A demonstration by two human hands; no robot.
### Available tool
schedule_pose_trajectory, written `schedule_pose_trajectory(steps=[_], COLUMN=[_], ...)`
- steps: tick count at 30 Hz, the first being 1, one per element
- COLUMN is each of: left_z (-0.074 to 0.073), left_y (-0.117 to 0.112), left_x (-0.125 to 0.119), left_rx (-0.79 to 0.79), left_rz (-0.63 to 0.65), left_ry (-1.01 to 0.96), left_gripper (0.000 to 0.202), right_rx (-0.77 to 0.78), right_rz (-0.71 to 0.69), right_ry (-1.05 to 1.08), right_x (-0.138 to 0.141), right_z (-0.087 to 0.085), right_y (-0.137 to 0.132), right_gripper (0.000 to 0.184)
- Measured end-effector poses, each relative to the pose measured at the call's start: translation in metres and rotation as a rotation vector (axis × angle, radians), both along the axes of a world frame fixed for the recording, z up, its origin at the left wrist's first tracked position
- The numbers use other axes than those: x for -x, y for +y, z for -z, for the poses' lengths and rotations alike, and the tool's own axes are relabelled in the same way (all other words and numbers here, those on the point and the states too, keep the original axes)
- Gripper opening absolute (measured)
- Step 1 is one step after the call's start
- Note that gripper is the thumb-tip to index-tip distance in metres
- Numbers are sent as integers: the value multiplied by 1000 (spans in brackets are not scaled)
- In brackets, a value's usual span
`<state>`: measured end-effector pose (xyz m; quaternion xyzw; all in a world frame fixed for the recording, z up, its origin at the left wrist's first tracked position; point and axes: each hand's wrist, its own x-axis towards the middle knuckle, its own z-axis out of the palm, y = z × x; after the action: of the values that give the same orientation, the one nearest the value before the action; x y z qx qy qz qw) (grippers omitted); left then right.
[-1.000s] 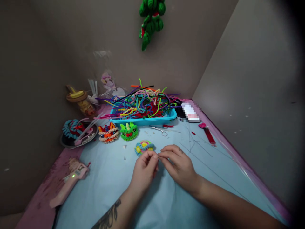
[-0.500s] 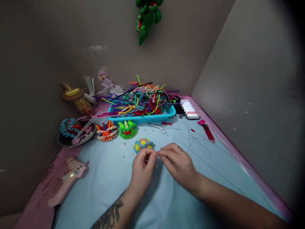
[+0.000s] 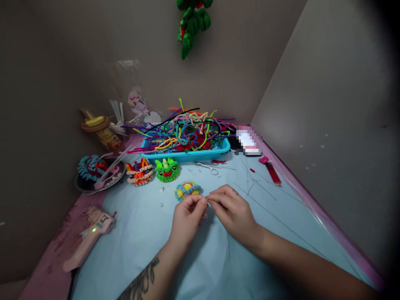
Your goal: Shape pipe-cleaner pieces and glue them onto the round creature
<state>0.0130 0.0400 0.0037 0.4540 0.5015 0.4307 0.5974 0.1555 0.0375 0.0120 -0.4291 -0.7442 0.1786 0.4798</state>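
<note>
Glue gun (image 3: 89, 238), pink with a small green light on its body, lies at the far left on the pink table edge (image 3: 56, 266), just beside the pale blue mat (image 3: 140, 246). Behind it a dark round dish (image 3: 98, 180) carries a blue and red coiled pipe-cleaner piece (image 3: 90, 166), and a brown jar with a yellow lid (image 3: 99, 130) stands against the wall. Further right on the mat sit an orange and red pipe-cleaner figure (image 3: 139, 171) and, just beside it, a green pipe-cleaner figure (image 3: 167, 169); behind both, a blue tray (image 3: 187, 156) is heaped with loose pipe cleaners of many colours (image 3: 184, 131). A blue, yellow and pink pipe-cleaner figure (image 3: 187, 189) lies on the mat just ahead of the hands. The left hand (image 3: 187, 218), on a tattooed forearm, has thumb and forefinger pinched together, and the right hand (image 3: 233, 210) pinches likewise, the two sets of fingertips meeting over the mat on a tiny item (image 3: 206, 201) that is too small to tell apart. Small scissors (image 3: 208, 167) lie near the tray front, and a red and pink tool (image 3: 271, 171) lies near the right table edge. A green plush ornament (image 3: 192, 21) hangs on the wall above.
</note>
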Motion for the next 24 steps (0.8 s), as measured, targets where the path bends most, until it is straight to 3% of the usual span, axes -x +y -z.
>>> schedule_pose_trajectory(steps=[11, 24], left_z=[-8, -7], left_y=[-2, -4], left_x=[0, 0], left_rx=[-78, -152], left_rz=[-50, -15], left_ry=[82, 174], left_gripper=[25, 17], right_rx=[-9, -59], right_rz=[34, 52], right_ry=[14, -51], right_x=[2, 2], right_z=[-3, 2], right_y=[1, 0], right_gripper=[15, 12])
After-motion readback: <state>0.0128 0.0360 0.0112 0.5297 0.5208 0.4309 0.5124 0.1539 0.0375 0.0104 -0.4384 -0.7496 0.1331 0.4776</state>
